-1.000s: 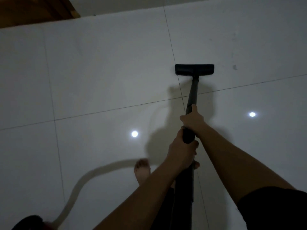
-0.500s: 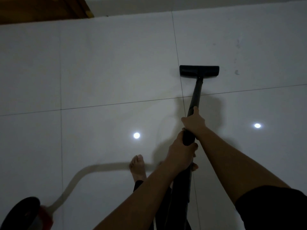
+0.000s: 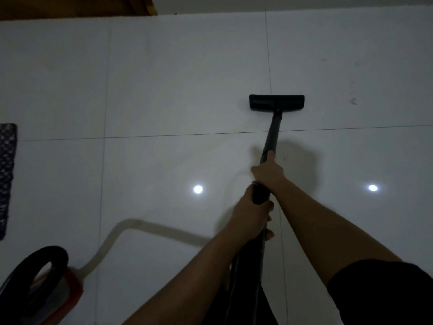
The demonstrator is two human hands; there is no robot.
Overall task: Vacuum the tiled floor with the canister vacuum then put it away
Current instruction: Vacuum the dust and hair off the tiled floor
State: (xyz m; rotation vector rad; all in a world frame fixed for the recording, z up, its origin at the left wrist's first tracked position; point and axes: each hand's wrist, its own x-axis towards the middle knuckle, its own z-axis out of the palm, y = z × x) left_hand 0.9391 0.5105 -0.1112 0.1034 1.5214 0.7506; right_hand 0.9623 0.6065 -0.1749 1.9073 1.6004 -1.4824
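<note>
Both hands, left (image 3: 251, 215) and right (image 3: 268, 173), grip the black wand (image 3: 271, 134); its flat nozzle (image 3: 276, 102) rests on tile.

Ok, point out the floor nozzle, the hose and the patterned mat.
floor nozzle (image 3: 276, 102): head view, middle of the black head.
hose (image 3: 131, 227): head view, the pale bend lying on the tiles.
patterned mat (image 3: 7, 174): head view, middle of the strip at the left edge.
</note>
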